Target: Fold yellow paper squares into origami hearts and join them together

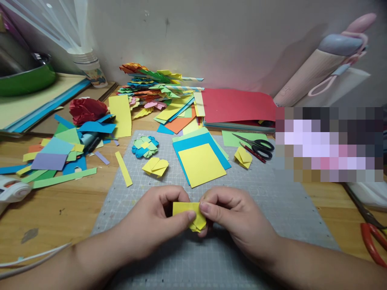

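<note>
Between my two hands is a small folded piece of yellow paper point(183, 208), held above the grey cutting mat point(145, 257). My left hand point(160, 221) is closed on its left part, the thumb lying across the front. With thumb and forefinger, my right hand point(234, 217) pinches the upper right corner. The fingers behind the paper are mostly hidden. Beyond my hands lie a square yellow sheet point(202, 165) on blue and green sheets, a folded yellow heart shape point(155, 166) to the left, and another folded yellow piece point(243, 157) to the right.
Black-handled scissors point(261, 148) and a red pencil point(254, 153) lie at the mat's far right. A blue-green paper flower point(145, 146) and a yellow strip point(123, 168) are at left, near scattered paper scraps point(50, 161). Red-handled scissors point(373, 241) lie at the right edge.
</note>
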Motion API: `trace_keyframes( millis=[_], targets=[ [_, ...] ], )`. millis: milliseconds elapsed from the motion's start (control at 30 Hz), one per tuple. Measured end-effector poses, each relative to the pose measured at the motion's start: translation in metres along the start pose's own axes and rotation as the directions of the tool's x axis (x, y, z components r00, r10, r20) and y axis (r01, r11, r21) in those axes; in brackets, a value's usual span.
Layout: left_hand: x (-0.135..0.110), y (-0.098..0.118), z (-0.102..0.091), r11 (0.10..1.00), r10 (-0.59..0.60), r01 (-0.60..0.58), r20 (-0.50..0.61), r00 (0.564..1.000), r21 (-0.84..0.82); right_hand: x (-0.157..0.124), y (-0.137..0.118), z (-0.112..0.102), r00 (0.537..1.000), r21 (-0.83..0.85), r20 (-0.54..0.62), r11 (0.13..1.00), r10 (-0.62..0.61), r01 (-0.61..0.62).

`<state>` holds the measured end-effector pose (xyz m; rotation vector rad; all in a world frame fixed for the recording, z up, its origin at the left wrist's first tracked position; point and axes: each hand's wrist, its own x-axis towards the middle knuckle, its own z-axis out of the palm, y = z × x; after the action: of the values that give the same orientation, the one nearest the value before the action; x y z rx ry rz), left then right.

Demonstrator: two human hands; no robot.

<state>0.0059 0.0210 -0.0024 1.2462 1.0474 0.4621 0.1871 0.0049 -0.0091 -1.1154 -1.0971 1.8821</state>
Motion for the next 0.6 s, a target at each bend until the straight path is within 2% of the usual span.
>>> trace_keyframes(
  millis=[167, 300, 467, 600],
  targets=[
    [0.0012, 0.0014, -0.0001, 0.988, 0.051, -0.054, -0.025, 0.998, -0.144, 0.0009, 0.0000, 0.0009, 0.999, -0.024, 0.003, 0.999, 0.040, -0.040],
    [0.0007, 0.0030, 0.0005, 0.968, 0.064, -0.062, -0.001, 0.998, -0.243, 0.0014, -0.0025, 0.0029, 0.995, -0.082, 0.072, 0.994, 0.074, -0.068],
    [0.0007, 0.0021, 0.0016, 0.972, 0.073, -0.067, 0.018, 0.997, -0.225, 0.0033, -0.0036, 0.0055, 0.990, -0.088, 0.090, 0.991, 0.111, -0.104],
    [0.0008, 0.0003, 0.0012, 0.991, 0.071, -0.076, -0.047, 0.996, -0.114, 0.0030, -0.0027, 0.0065, 0.985, -0.074, 0.080, 0.987, 0.151, -0.146]
  ],
)
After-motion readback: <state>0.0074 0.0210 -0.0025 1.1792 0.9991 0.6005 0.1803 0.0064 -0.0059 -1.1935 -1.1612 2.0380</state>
